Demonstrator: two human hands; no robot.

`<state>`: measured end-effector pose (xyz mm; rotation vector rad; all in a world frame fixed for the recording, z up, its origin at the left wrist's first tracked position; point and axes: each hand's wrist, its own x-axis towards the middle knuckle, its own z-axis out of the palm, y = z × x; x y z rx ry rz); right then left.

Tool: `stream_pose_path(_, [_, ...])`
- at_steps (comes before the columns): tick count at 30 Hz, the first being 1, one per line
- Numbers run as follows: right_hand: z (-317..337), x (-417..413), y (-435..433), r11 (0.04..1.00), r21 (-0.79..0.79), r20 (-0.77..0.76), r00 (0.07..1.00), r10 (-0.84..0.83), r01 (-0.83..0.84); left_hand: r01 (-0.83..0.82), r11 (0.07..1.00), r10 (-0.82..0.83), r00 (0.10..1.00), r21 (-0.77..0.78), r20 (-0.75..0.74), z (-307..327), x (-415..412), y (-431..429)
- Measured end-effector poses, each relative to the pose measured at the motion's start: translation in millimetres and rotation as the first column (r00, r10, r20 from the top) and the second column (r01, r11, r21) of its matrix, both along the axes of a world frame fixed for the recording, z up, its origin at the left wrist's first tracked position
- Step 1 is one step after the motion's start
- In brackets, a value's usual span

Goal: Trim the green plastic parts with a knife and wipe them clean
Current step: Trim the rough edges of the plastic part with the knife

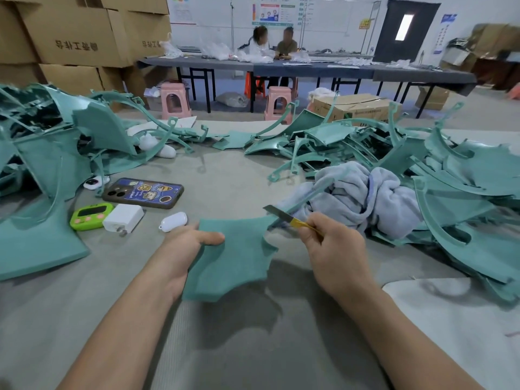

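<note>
Risk: knife in right hand, blade at top edge of green part held above counter; left hand thumb pinches it nearby, slip could cut

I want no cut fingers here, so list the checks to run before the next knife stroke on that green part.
1. Part held: the left hand grips the green part at its left edge. Ok.
2. Knife held: the right hand grips the knife by its yellow handle. Ok.
3. Blade placed: it lies at the part's upper right corner. Whether it touches: cannot tell.
4. Left hand apart from the blade, across the part. Ok.
5. Towel for wiping lies just behind the knife. Ok.
6. Excess plastic left on the edges: too small to see, cannot tell.
</note>
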<state>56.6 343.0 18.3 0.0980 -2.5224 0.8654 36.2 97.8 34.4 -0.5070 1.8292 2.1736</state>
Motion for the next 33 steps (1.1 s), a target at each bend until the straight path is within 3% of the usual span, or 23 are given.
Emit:
stream_pose_path(7, [15, -10, 37, 0.900, 0.000, -0.003, 0.900, -0.435, 0.435, -0.076, 0.996, 0.079, 0.994, -0.035, 0.072, -3, -4, -1])
stream_pose_path(9, [16, -8, 38, 0.929, -0.018, -0.030, 0.928, -0.370, 0.370, -0.096, 0.993, 0.100, 0.993, -0.062, 0.066, -5, -6, -1])
stream_pose_path(11, [16, -2, 27, 0.985, -0.011, -0.056, 0.983, -0.175, 0.175, -0.103, 0.992, 0.108, 0.992, -0.071, 0.067, -6, -7, -1])
stream_pose_path(15, [11, 2, 10, 0.997, 0.064, -0.018, 0.999, 0.045, -0.044, -0.075, 0.995, 0.081, 0.993, -0.073, 0.081, -8, -8, -2])
stream_pose_path(19, [6, -4, 11, 0.989, 0.132, 0.042, 0.996, -0.077, 0.071, -0.010, 0.997, 0.016, 0.997, -0.079, 0.076, -9, -9, -4])
stream_pose_path(22, [13, -9, 26, 0.940, 0.017, 0.023, 0.940, -0.340, 0.339, 0.008, 0.995, -0.001, 0.998, -0.104, 0.069, -10, -10, -1])
stream_pose_path(24, [14, -7, 30, 0.922, -0.014, 0.021, 0.922, -0.387, 0.388, 0.011, 0.994, -0.003, 0.997, -0.112, 0.074, -11, -10, 1])
stream_pose_path(30, [2, 3, -3, 0.993, 0.119, 0.127, 0.992, -0.023, 0.008, 0.015, 0.995, -0.006, 0.996, -0.102, 0.085, -12, -10, 1])
stream_pose_path(33, [2, -3, -1, 0.993, 0.104, 0.110, 0.992, -0.061, 0.050, 0.011, 0.994, -0.001, 0.997, -0.110, 0.083, -10, -9, -2])
